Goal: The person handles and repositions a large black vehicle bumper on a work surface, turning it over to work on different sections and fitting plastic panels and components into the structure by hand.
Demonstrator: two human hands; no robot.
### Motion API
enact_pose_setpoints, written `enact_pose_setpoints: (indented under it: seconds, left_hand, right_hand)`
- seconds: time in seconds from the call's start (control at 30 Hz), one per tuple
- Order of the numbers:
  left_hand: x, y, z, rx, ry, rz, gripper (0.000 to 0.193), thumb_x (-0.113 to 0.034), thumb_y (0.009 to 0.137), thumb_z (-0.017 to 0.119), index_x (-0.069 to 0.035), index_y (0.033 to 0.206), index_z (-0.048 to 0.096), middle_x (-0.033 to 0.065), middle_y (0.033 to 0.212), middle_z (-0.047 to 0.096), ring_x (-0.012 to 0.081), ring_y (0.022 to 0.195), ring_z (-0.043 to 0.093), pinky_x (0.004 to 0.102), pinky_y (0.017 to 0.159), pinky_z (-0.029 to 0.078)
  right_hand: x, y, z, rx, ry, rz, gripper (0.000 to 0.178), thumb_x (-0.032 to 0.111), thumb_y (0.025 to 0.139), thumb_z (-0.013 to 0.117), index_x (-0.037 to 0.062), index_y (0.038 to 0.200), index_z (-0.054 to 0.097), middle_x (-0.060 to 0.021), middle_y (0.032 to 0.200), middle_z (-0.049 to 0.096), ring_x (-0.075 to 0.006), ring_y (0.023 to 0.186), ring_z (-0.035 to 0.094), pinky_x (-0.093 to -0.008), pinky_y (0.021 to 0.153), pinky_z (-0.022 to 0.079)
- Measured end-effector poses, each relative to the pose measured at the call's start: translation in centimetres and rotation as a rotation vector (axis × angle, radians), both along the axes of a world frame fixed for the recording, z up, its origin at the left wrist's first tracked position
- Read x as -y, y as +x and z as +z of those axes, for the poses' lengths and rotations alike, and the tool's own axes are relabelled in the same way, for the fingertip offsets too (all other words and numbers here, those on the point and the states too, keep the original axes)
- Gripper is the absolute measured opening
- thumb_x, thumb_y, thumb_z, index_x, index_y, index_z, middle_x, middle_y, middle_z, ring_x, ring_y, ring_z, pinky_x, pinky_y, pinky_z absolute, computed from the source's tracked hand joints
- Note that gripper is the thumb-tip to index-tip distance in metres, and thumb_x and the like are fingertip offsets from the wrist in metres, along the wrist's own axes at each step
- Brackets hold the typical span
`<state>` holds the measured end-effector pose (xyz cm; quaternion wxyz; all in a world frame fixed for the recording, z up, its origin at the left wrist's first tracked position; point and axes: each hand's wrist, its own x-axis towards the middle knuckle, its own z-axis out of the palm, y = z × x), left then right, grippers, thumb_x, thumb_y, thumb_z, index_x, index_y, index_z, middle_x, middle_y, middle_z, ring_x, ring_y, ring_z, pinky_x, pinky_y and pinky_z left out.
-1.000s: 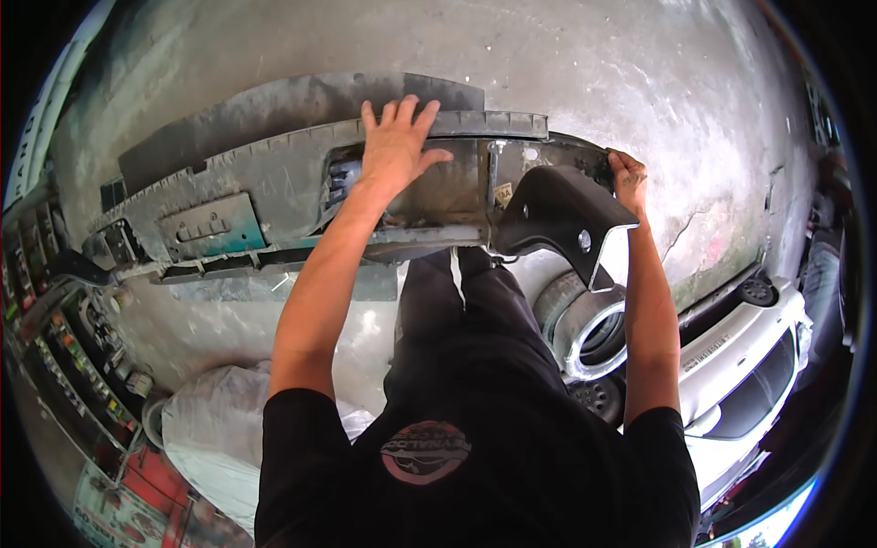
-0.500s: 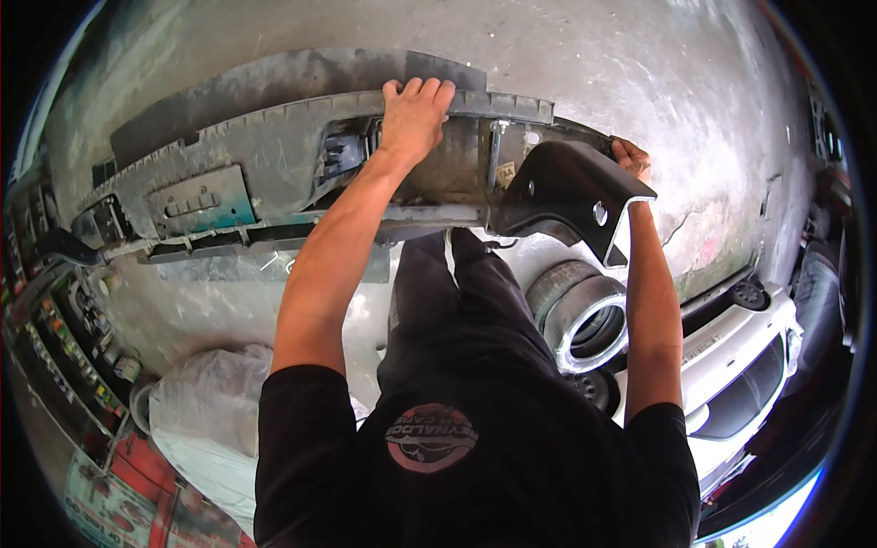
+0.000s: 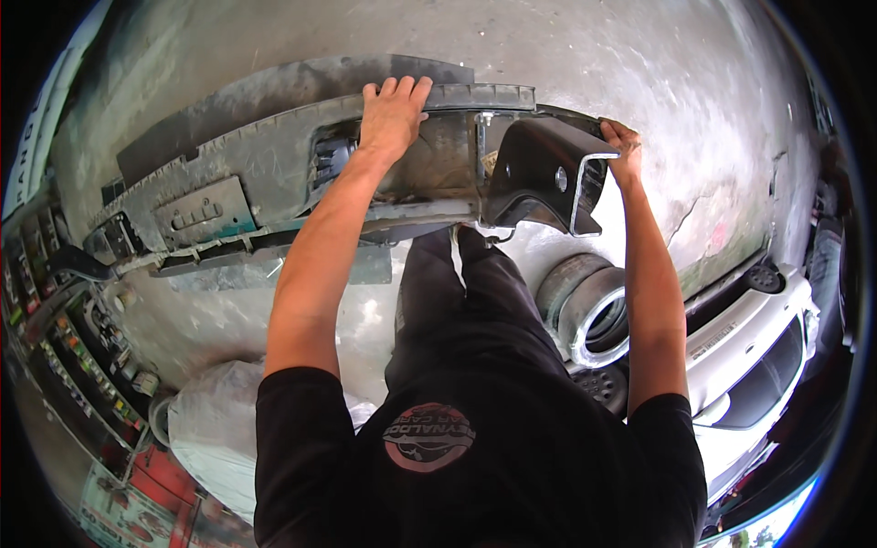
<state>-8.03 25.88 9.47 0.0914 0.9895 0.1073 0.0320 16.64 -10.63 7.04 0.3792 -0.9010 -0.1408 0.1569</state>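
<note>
Honestly, this long car panel [image 3: 265,151] across my front looks stiff, probably heavier at the black bracket [image 3: 539,160]. My left hand [image 3: 391,121] clamps its upper lip, my right hand [image 3: 623,146] its right end: sensible holds. Scuffed concrete floor [image 3: 639,46] below, tires [image 3: 585,306] to the right, white car [image 3: 731,329] beyond.

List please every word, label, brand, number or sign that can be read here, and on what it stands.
Black shirt: round emblem with partly legible lettering; wording not copied.
White car: lettering, too small to read.
Pale sign, upper left: large letters, bent; wording not copied.
Red-and-pale panel, lower left: blurred lettering.
Small label on long grey part: partly hidden, unreadable.
</note>
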Motion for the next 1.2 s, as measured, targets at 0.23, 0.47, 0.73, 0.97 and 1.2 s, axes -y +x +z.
enact_pose_setpoints:
  seconds: [0.23, 0.47, 0.73, 0.97, 1.2]
  left_hand:
    - [0.3, 0.3, -0.2, 0.029, 0.007, -0.003, 0.055, -0.022, 0.083, 0.077, -0.014, 0.132, 0.055, 0.0042, 0.108, 0.059, 0.0264, 0.106, 0.056, 0.0475, 0.091, 0.039]
    - [1.1, 0.7, 1.3, -0.067, 0.048, 0.022, 0.057, -0.025, 0.083, 0.078, -0.013, 0.133, 0.053, 0.0067, 0.116, 0.059, 0.0279, 0.111, 0.055, 0.0486, 0.093, 0.039]
    - [1.0, 1.2, -0.2, -0.011, 0.016, -0.022, 0.044, -0.024, 0.080, 0.079, -0.011, 0.116, 0.057, 0.0075, 0.110, 0.062, 0.0285, 0.110, 0.057, 0.0513, 0.092, 0.038]
    - [1.8, 2.7, -0.3, -0.012, 0.060, -0.058, 0.037, -0.025, 0.083, 0.075, -0.011, 0.109, 0.054, 0.0082, 0.108, 0.063, 0.0306, 0.107, 0.059, 0.0518, 0.089, 0.040]
    - [1.0, 2.1, -1.8, -0.023, 0.050, -0.121, 0.039, -0.039, 0.087, 0.065, -0.014, 0.114, 0.051, 0.0099, 0.111, 0.062, 0.0335, 0.110, 0.061, 0.0563, 0.091, 0.043]
  right_hand:
    - [-0.2, -0.2, 0.6, 0.050, -0.018, -0.001, 0.031, 0.023, 0.095, 0.062, 0.0007, 0.111, 0.075, -0.0209, 0.094, 0.075, -0.0256, 0.090, 0.073, -0.0345, 0.084, 0.053]
    - [-0.7, -1.0, 1.7, 0.073, -0.077, -0.017, 0.029, 0.025, 0.094, 0.062, 0.0043, 0.110, 0.076, -0.0221, 0.096, 0.074, -0.0314, 0.093, 0.073, -0.0360, 0.086, 0.053]
    - [-0.8, -1.2, 1.1, 0.183, -0.077, 0.001, 0.025, 0.025, 0.094, 0.062, 0.0067, 0.102, 0.076, -0.0225, 0.092, 0.071, -0.0389, 0.089, 0.071, -0.0418, 0.080, 0.054]
    - [0.3, -1.0, 0.6, 0.141, -0.067, -0.105, 0.025, 0.026, 0.095, 0.061, 0.0101, 0.106, 0.076, -0.0217, 0.098, 0.071, -0.0395, 0.095, 0.069, -0.0423, 0.085, 0.055]
    - [0.3, -2.0, -0.1, 0.146, -0.012, -0.121, 0.024, 0.023, 0.096, 0.058, 0.0099, 0.108, 0.073, -0.0197, 0.099, 0.072, -0.0410, 0.095, 0.068, -0.0438, 0.085, 0.054]
